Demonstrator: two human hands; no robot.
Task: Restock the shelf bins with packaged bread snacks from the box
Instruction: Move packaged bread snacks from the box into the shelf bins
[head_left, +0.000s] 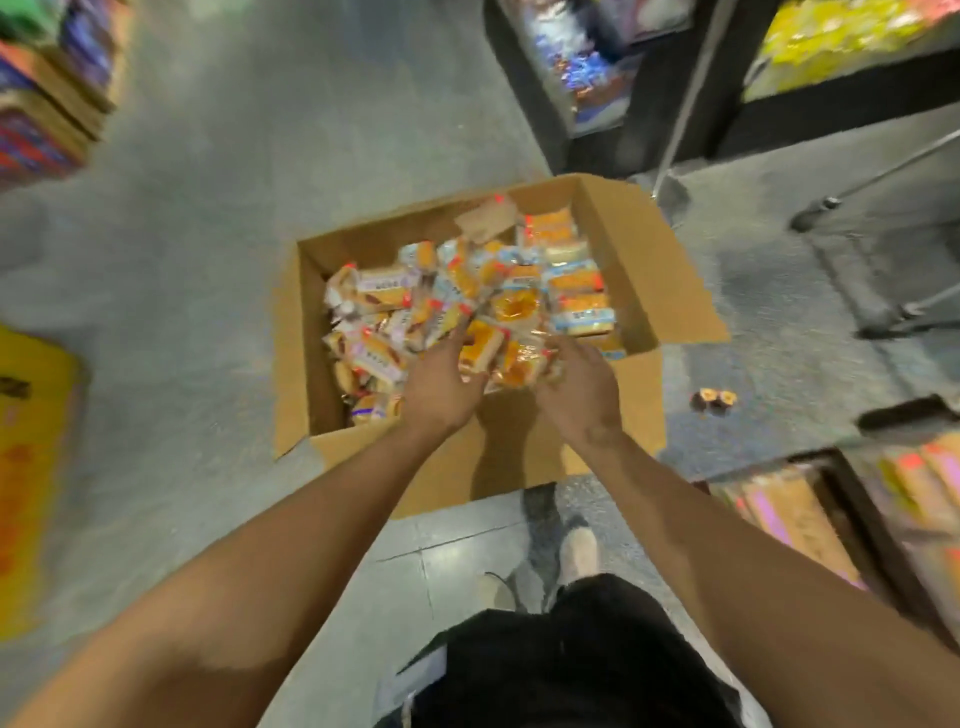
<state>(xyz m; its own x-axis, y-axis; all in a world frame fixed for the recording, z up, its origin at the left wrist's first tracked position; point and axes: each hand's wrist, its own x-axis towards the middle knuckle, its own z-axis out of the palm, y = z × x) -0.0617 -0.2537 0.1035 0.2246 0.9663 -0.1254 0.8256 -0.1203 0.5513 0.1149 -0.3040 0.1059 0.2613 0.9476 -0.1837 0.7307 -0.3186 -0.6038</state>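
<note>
Standing on the grey floor (218, 218), an open cardboard box (618, 244) holds a loose heap of packaged bread snacks (467, 291), with shelf bins (810, 499) of goods at near right, more shelves far right, and two small wrapped items (717, 399) lying just right of the box. Both hands reach over the near wall into the heap: the left hand (441, 379), fingers loosely spread, touches the packets, and the right hand (576, 384) curls its fingers round a clear-wrapped packet (519, 364) between them.
</note>
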